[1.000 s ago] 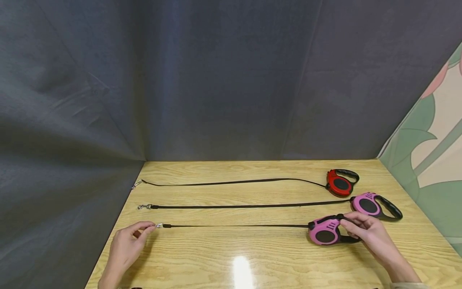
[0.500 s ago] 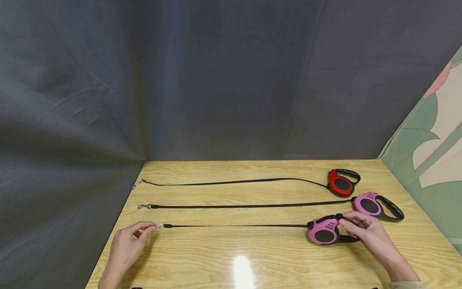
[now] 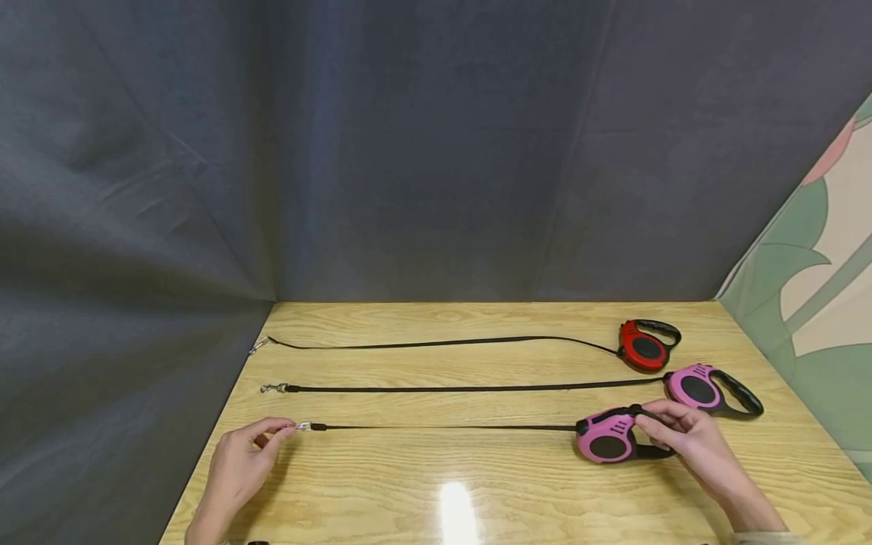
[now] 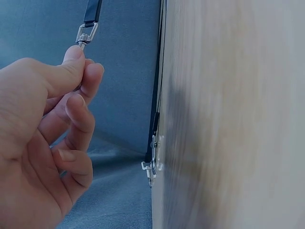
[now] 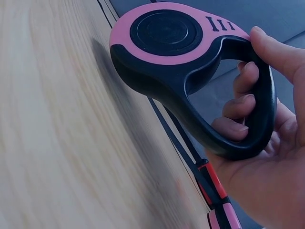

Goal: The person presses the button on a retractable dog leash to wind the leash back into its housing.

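Between thumb and fingertips my left hand (image 3: pixel 240 462) pinches the metal snap hook (image 3: pixel 303 427) at the end of a black leash strap (image 3: pixel 436 428). The strap stretches straight across to a pink retractable leash (image 3: pixel 608 439). My right hand (image 3: pixel 695 439) holds that leash by its black loop handle (image 5: pixel 264 105), fingers through the opening and curled round the grip. In the right wrist view the pink casing (image 5: pixel 188 19) is raised off the wood. The left wrist view shows the hook's swivel (image 4: pixel 85 37) above my thumb; the rest of the hook is hidden by my fingers.
Behind lie a second pink retractable leash (image 3: pixel 696 389) and a red one (image 3: pixel 643 347) on the wooden table (image 3: pixel 381 492). Their straps run left to metal hooks (image 3: pixel 274 388) near the table's left edge. Grey fabric (image 3: pixel 422 189) walls the back and left.
My right hand and the pink leash have shifted slightly left. My left hand keeps its pinch on the snap hook almost unmoved. The other two leashes lie as before.
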Tool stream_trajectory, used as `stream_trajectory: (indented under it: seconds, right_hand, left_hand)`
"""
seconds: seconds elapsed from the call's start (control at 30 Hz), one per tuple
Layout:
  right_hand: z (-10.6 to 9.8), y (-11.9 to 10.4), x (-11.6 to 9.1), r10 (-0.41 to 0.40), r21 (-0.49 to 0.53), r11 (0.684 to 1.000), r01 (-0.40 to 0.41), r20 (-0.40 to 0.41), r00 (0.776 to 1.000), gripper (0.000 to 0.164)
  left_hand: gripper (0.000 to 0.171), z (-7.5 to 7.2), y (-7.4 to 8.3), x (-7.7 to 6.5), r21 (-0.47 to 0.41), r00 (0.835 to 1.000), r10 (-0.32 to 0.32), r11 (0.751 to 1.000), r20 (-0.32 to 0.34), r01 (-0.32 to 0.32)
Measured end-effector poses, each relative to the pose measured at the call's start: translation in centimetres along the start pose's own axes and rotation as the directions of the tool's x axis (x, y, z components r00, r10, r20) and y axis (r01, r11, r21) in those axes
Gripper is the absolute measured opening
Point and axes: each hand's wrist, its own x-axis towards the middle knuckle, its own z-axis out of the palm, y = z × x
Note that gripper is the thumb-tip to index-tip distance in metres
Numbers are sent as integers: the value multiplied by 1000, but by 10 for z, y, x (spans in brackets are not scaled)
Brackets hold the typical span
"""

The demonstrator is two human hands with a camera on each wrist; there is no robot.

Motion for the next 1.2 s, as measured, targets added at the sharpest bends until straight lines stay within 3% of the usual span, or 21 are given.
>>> stream_trajectory:
  seconds: [0.27,1.2]
  right_hand:
    - [2,0,-1,13,-37,999,-13,-1,1000,26]
    - [7,-3,2,17,-53,998,-15,26,1000,25]
  left_hand:
    - [13,-1,1,0,-2,999,-30,1000,39,30]
    - [9,3,3,0,8,1000,14,1000,12,-14]
